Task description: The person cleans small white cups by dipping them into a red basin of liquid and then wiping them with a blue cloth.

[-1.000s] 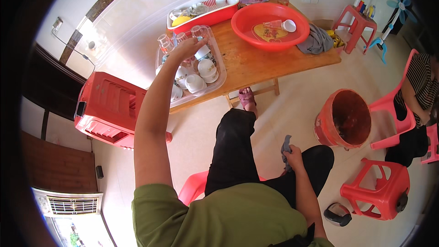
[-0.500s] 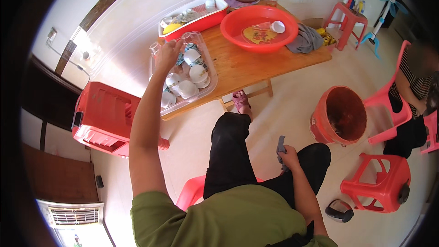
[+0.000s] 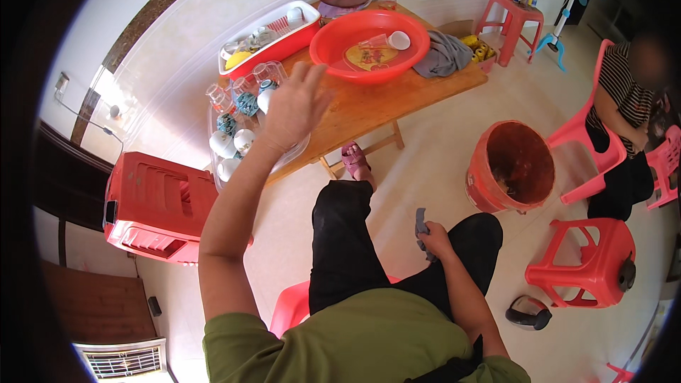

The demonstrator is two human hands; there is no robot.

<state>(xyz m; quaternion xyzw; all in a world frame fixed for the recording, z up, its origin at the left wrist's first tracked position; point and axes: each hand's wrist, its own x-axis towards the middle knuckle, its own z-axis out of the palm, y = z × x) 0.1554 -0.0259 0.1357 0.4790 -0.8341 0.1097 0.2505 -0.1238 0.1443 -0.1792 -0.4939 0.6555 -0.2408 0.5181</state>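
My left hand [image 3: 294, 110] is raised over the right side of the clear plastic tray [image 3: 306, 143], slightly blurred, its fingers stretched and nothing visible in them. It hides part of the tray. Inside the tray are clear glasses [image 3: 218, 97], blue-patterned cups [image 3: 247, 103] and several white cups [image 3: 222, 143]. Beyond my fingertips is a red basin [image 3: 333, 57] with a white cup [image 3: 399, 40] and a clear cup [image 3: 375, 41] in it. By my right knee, my right hand [image 3: 436, 239] is closed on a grey cloth [image 3: 421, 222].
The wooden table [image 3: 454, 87] carries a red-and-white bin [image 3: 286, 45] and a grey fabric bundle [image 3: 445, 57]. On the floor stand a red bucket [image 3: 477, 177], a red stool [image 3: 585, 262], a kettle [image 3: 526, 312] and a red plastic cabinet [image 3: 159, 195]. A person [image 3: 628, 110] sits at the right.
My left hand has left the glasses at the tray's far side, come back to the right and spread its fingers. My right hand still holds the cloth. The whole view has shifted slightly.
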